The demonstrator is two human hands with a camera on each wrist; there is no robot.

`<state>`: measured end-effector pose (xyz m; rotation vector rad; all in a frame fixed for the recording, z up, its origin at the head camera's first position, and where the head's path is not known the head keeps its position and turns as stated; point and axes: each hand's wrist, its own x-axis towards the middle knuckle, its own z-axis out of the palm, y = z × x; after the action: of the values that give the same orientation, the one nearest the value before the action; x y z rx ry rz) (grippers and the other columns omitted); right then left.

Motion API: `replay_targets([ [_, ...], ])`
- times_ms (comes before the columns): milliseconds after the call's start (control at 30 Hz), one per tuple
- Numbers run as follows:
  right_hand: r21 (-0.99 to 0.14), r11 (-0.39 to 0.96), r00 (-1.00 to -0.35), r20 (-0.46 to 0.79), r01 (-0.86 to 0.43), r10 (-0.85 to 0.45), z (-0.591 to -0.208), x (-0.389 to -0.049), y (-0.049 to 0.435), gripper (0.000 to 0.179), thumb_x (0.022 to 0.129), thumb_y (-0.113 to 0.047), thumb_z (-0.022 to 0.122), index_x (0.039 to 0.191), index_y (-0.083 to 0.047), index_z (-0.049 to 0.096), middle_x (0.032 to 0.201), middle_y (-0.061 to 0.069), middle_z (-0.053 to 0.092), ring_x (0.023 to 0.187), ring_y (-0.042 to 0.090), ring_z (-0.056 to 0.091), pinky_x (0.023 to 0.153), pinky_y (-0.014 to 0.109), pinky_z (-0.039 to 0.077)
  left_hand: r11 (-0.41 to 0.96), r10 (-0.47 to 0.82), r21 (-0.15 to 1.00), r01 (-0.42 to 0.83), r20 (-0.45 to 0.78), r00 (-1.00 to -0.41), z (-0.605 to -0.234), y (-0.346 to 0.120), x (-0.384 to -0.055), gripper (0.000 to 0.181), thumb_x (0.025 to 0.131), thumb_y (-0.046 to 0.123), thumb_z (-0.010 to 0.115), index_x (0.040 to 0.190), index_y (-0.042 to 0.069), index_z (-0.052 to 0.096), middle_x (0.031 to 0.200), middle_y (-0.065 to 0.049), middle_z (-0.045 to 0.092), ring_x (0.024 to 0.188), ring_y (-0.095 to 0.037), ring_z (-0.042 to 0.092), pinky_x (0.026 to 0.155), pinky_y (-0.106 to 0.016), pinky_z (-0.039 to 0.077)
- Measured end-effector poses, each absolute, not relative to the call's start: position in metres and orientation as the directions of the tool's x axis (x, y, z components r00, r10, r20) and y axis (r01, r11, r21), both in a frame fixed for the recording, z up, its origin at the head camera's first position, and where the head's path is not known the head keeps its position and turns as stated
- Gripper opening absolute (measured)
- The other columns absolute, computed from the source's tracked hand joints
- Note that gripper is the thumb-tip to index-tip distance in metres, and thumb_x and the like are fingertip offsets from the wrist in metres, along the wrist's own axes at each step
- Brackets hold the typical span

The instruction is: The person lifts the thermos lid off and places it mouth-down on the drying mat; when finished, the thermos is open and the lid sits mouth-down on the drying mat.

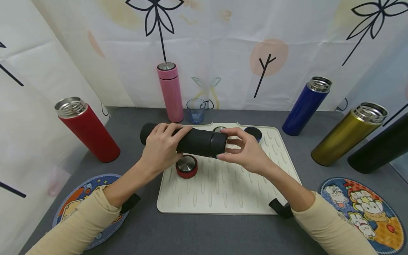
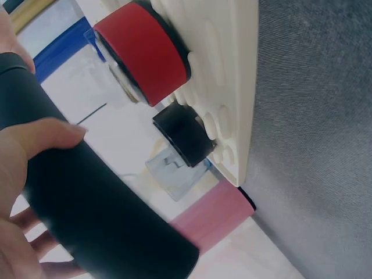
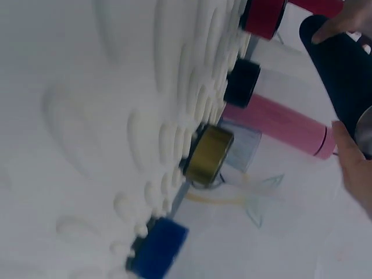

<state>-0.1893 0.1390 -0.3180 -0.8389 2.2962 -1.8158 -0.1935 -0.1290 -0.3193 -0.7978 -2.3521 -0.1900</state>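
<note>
A black thermos bottle point(image 1: 199, 141) lies level in the air above a white ridged mat point(image 1: 223, 198), its capped end to the right. My left hand point(image 1: 160, 147) grips the body from above, thumb on the near side in the left wrist view. Fingers and thumb of my right hand point(image 1: 247, 152) pinch the cap end. A silver disc on that end point(image 3: 365, 131) shows in the right wrist view. Below the bottle on the mat stand a red lid point(image 1: 186, 167), a black lid point(image 3: 242, 82), a gold lid point(image 3: 210, 156) and a blue lid point(image 3: 160, 247). The bottle partly hides some in the head view.
An uncapped red bottle point(image 1: 90, 132) stands left. Behind the mat are a capped pink bottle point(image 1: 172, 95) and a small glass point(image 1: 196, 112). Uncapped blue point(image 1: 304, 109) and gold bottles point(image 1: 347, 136), plus a dark bottle point(image 1: 382, 145), stand right. Round patterned placemats point(image 1: 363, 212) flank the mat.
</note>
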Motion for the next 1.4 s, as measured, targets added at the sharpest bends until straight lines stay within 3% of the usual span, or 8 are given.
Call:
replay_targets([
  [133,-0.600,0.230,-0.600,0.540,-0.766,-0.591,-0.318,-0.195,0.144,0.067,0.065,0.010,0.083,0.125,-0.003,0.055,0.132,0.012,0.048,0.122,0.026,0.047,0.095,0.033,0.045,0.813,0.476,0.012,0.582,0.562,-0.676,-0.319,-0.129,-0.192,0.077,0.056,0.017,0.091,0.126,0.013,0.061,0.110,-0.013,0.060,0.097,-0.034,0.054,0.081,-0.050,0.049],
  [233,-0.468,0.246,-0.507,0.589,-0.849,-0.630,-0.317,-0.198,0.145,0.068,0.065,0.008,0.084,0.125,-0.005,0.055,0.135,0.013,0.048,0.125,0.026,0.044,0.097,0.036,0.044,0.822,0.464,0.028,0.569,0.546,-0.697,-0.319,-0.129,-0.191,0.078,0.056,0.017,0.090,0.128,0.013,0.060,0.111,-0.013,0.060,0.097,-0.035,0.054,0.081,-0.050,0.049],
  [367,-0.661,0.240,-0.646,0.480,-0.711,-0.593,-0.314,-0.196,0.143,0.062,0.074,0.001,0.080,0.129,-0.005,0.051,0.136,0.012,0.045,0.126,0.025,0.043,0.094,0.036,0.046,0.835,0.453,0.005,0.550,0.561,-0.693,-0.321,-0.127,-0.192,0.077,0.057,0.014,0.089,0.128,0.013,0.060,0.112,-0.014,0.059,0.099,-0.036,0.054,0.086,-0.051,0.047],
  [533,-0.916,0.259,-0.882,0.172,-0.307,-0.438,-0.306,-0.190,0.134,0.050,0.092,-0.020,0.065,0.137,-0.008,0.045,0.137,0.010,0.043,0.126,0.027,0.045,0.090,0.042,0.049,0.838,0.458,-0.051,0.543,0.606,-0.650,-0.323,-0.124,-0.191,0.070,0.058,0.009,0.085,0.124,0.010,0.061,0.110,-0.015,0.059,0.097,-0.037,0.055,0.091,-0.051,0.044],
  [667,-0.988,0.152,-0.919,-0.074,0.016,-0.386,-0.300,-0.191,0.129,0.057,0.096,-0.028,0.058,0.144,-0.006,0.035,0.141,0.018,0.037,0.126,0.036,0.043,0.083,0.049,0.051,0.839,0.455,-0.072,0.539,0.635,-0.625,-0.324,-0.122,-0.191,0.067,0.059,0.007,0.083,0.122,0.008,0.062,0.109,-0.016,0.060,0.096,-0.037,0.055,0.092,-0.050,0.043],
  [767,-0.986,0.083,-0.904,-0.166,0.145,-0.394,-0.298,-0.192,0.128,0.065,0.096,-0.028,0.058,0.148,-0.005,0.026,0.143,0.020,0.033,0.127,0.040,0.041,0.083,0.052,0.050,0.840,0.451,-0.069,0.538,0.641,-0.621,-0.325,-0.121,-0.190,0.066,0.059,0.007,0.083,0.122,0.007,0.062,0.109,-0.017,0.060,0.096,-0.037,0.056,0.092,-0.051,0.043],
  [1200,-0.986,0.075,-0.907,-0.165,0.148,-0.386,-0.303,-0.194,0.132,0.063,0.092,-0.017,0.064,0.145,-0.005,0.032,0.135,0.021,0.039,0.118,0.034,0.051,0.089,0.042,0.049,0.838,0.462,-0.076,0.540,0.624,-0.630,-0.324,-0.121,-0.190,0.069,0.058,0.009,0.084,0.123,0.008,0.061,0.110,-0.016,0.060,0.095,-0.037,0.055,0.092,-0.050,0.043],
  [1400,-0.988,0.148,-0.904,-0.023,-0.045,-0.427,-0.308,-0.195,0.136,0.062,0.085,-0.015,0.072,0.139,-0.010,0.043,0.134,0.014,0.042,0.118,0.028,0.052,0.088,0.038,0.049,0.842,0.461,-0.063,0.536,0.600,-0.654,-0.323,-0.122,-0.190,0.070,0.059,0.012,0.085,0.125,0.009,0.061,0.110,-0.015,0.060,0.095,-0.036,0.055,0.092,-0.050,0.043],
])
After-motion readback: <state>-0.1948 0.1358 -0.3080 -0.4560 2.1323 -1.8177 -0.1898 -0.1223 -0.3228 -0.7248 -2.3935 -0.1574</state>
